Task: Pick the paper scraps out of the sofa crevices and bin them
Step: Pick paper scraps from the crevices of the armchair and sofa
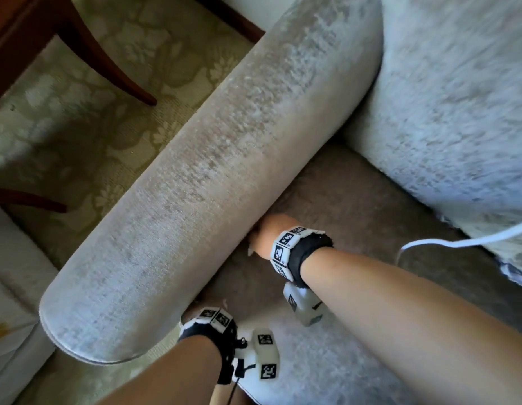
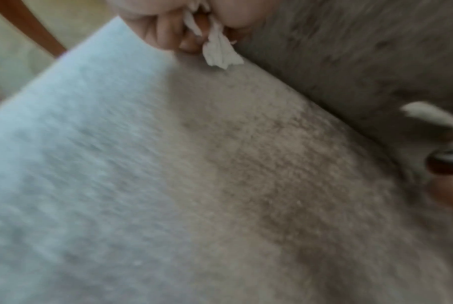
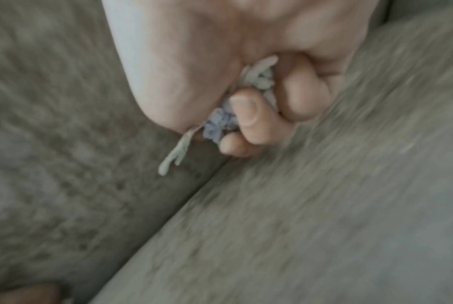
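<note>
My right hand (image 1: 265, 238) sits at the crevice between the sofa armrest (image 1: 210, 171) and the seat cushion (image 1: 356, 200). In the right wrist view it (image 3: 246, 123) is a fist gripping crumpled white and bluish paper scraps (image 3: 217, 123), with a torn strip (image 3: 178, 152) dangling over the crevice. My left hand (image 2: 184, 35) is near the armrest's front end and mostly hidden behind it in the head view. Its curled fingers hold white paper scraps (image 2: 220, 51) just above the cushion. A blurred white piece (image 2: 428, 115) shows by the crevice at the right edge. No bin is in view.
A pale back cushion (image 1: 458, 97) fills the upper right. Dark wooden chair legs (image 1: 108, 62) stand on the patterned carpet (image 1: 78, 141) left of the armrest. A white cable (image 1: 458, 244) crosses the seat at right. Another pale upholstered piece (image 1: 11, 287) is at the left edge.
</note>
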Demonstrator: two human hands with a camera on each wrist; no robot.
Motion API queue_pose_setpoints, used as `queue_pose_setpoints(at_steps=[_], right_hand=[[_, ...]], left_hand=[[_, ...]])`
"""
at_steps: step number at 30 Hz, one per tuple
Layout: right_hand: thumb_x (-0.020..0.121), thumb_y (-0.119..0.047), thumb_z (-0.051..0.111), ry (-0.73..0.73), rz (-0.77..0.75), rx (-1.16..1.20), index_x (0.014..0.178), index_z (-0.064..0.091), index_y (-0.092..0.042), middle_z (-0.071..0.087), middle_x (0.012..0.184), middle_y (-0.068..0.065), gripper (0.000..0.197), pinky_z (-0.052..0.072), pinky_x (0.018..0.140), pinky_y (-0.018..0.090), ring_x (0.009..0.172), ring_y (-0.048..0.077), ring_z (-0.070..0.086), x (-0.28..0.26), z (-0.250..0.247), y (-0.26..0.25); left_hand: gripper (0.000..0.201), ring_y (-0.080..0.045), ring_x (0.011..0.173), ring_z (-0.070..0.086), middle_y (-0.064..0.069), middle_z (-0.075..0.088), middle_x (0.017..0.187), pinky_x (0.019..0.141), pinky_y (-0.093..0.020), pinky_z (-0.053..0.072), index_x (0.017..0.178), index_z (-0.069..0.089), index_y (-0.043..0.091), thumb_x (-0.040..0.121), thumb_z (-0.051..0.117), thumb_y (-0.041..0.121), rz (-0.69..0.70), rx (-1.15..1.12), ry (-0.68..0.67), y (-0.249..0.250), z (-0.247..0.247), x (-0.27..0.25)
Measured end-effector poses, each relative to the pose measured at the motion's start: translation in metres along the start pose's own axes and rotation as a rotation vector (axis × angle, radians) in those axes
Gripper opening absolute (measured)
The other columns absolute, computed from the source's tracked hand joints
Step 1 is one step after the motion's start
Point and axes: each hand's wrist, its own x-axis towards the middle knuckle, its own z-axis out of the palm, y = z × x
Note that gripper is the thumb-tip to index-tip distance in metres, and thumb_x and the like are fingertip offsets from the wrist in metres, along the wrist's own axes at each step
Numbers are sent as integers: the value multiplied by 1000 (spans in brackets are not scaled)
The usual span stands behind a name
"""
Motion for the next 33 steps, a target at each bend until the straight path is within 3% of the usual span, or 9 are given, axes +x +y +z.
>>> queue_pose_setpoints(at_steps=[5, 8, 10, 15, 19, 22, 25, 28, 33], right_hand=[[81, -38, 48, 127, 158, 314, 66, 55, -12, 59, 72, 4, 30, 46, 66, 29, 74, 30, 60, -55, -48, 37], [78, -33, 45, 199, 178, 401, 58, 53, -14, 55, 62, 0, 29, 38, 58, 26, 68, 28, 57, -94, -69, 57], [78, -34, 45, 250, 180, 451, 61, 53, -14, 56, 65, 0, 26, 38, 59, 26, 71, 29, 57, -128, -84, 71], [93, -30, 39, 432, 344, 588, 68, 49, -14, 56, 78, 7, 31, 37, 65, 29, 75, 28, 50, -229, -118, 112], [98, -29, 32, 651, 549, 768, 71, 48, -10, 54, 80, 8, 37, 39, 66, 31, 72, 25, 49, -322, -138, 135], [98, -29, 35, 851, 734, 911, 60, 39, -13, 41, 61, 5, 41, 33, 54, 29, 57, 24, 43, -407, -145, 135], [100, -28, 38, 978, 865, 891, 86, 56, -14, 54, 87, 14, 27, 40, 73, 33, 95, 32, 59, -491, -145, 115], [103, -24, 36, 1040, 1016, 906, 130, 51, 0, 55, 129, 21, 39, 46, 91, 39, 116, 36, 55, -573, -130, 78], [104, -19, 37, 1111, 1259, 962, 135, 49, -3, 50, 137, 19, 37, 33, 77, 31, 114, 33, 54, -671, -55, 14]], left_hand=[[42, -30, 134, 42, -16, 43, 145, 109, -38, 33, 138, 42, 4, 102, 32, 21, 21, -224, 184, 31, -28, -62], [38, -36, 105, 58, -25, 61, 112, 88, -35, 44, 101, 63, 0, 99, 35, 25, 167, -457, 243, 65, -54, -108], [35, -34, 83, 54, -22, 60, 89, 74, -35, 41, 77, 59, 3, 94, 40, 27, 282, -526, 278, 89, -69, -135], [41, -33, 66, 55, -14, 57, 66, 54, -29, 36, 63, 52, 9, 93, 41, 35, 631, -242, 334, 133, -102, -217], [43, -17, 46, 57, -4, 57, 56, 42, -16, 39, 59, 54, 11, 96, 43, 29, 901, -97, 267, 157, -119, -301], [45, -15, 44, 58, -7, 55, 55, 56, -28, 43, 56, 51, 13, 97, 42, 29, 1119, 65, 218, 168, -126, -364], [45, -36, 71, 65, -26, 64, 74, 70, -42, 50, 65, 55, 7, 96, 37, 35, 1279, 184, 168, 173, -126, -409], [41, -39, 74, 63, -21, 60, 72, 64, -39, 45, 67, 55, 8, 94, 40, 33, 1401, 294, 144, 167, -108, -456], [38, -26, 68, 53, -13, 56, 65, 59, -30, 39, 60, 48, 13, 96, 43, 25, 1601, 563, 51, 145, -34, -529]])
